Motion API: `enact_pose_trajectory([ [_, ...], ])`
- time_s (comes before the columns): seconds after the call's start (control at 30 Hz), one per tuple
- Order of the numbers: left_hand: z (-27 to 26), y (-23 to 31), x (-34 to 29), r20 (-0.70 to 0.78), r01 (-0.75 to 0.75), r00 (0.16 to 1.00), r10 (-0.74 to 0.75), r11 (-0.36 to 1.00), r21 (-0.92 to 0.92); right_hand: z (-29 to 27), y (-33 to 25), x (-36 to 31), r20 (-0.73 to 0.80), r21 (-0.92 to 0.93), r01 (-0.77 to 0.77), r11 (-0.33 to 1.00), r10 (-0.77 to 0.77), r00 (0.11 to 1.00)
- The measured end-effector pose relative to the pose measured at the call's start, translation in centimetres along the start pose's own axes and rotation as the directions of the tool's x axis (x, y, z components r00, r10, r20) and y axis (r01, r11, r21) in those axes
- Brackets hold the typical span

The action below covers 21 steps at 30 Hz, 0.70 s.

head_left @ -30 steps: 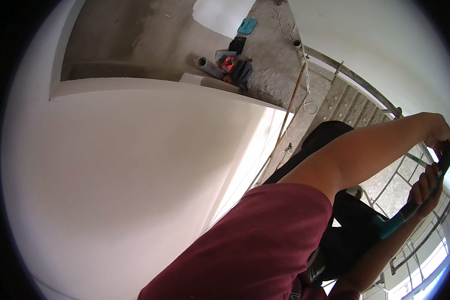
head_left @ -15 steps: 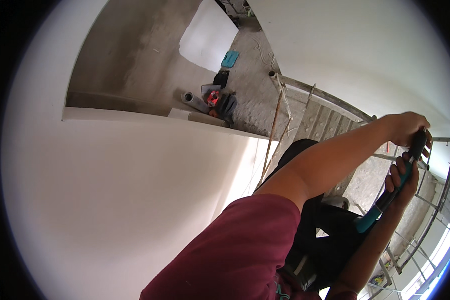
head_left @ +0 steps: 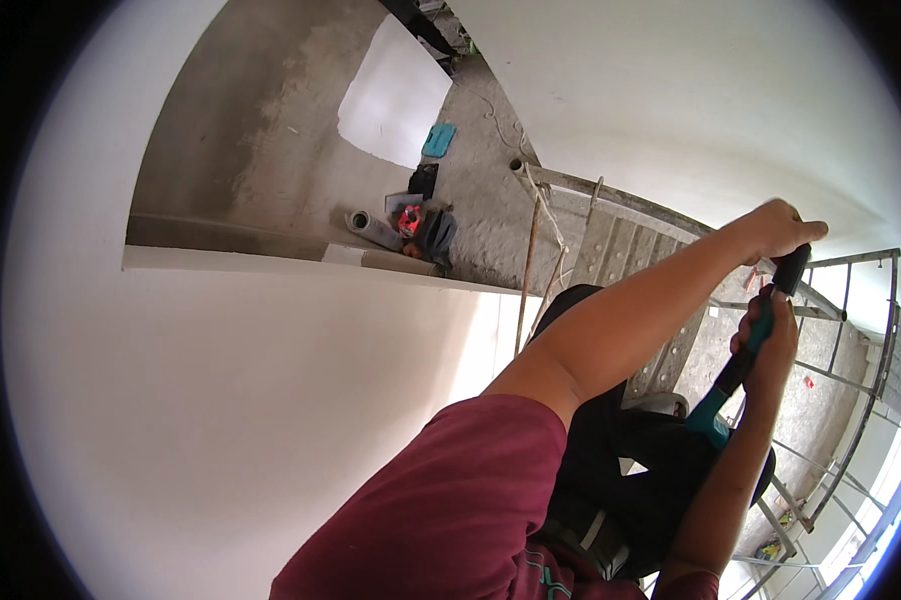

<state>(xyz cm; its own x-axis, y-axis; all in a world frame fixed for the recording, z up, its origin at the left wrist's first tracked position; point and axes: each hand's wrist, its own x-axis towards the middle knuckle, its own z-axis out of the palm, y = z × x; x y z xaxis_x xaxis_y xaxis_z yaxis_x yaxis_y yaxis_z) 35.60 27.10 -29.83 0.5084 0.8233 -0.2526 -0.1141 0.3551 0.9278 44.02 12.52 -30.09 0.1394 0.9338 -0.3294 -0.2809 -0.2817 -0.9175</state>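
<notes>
A long, slim power tool, teal with black sections, slants across the right side, its teal foot end low near my black trousers. My right hand is wrapped round its middle, just under the black upper end. Reaching across from the lower middle, my left hand is at that black end; one finger or thumb sticks out to the right over it. The other left fingers are bent and partly hidden behind the tool's end.
I am beside a scaffold with a metal rail and slatted platform. A pale wall stands at left. Down on the floor lie a teal case, a grey roll and a dark bag. More scaffold bars cross the right.
Both hands and the tool have shifted left in the view. A left finger or thumb that was curled near the tool's black end now sticks out to the right.
</notes>
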Motion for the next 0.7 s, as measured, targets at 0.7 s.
enact_pose_trajectory([
  [0.7,-0.6,-1.4,1.4,0.422,0.23,0.907,0.011,0.826,-0.514,-1.7,-0.5,0.3,0.192,0.373,-0.121,0.92,0.051,0.98],
])
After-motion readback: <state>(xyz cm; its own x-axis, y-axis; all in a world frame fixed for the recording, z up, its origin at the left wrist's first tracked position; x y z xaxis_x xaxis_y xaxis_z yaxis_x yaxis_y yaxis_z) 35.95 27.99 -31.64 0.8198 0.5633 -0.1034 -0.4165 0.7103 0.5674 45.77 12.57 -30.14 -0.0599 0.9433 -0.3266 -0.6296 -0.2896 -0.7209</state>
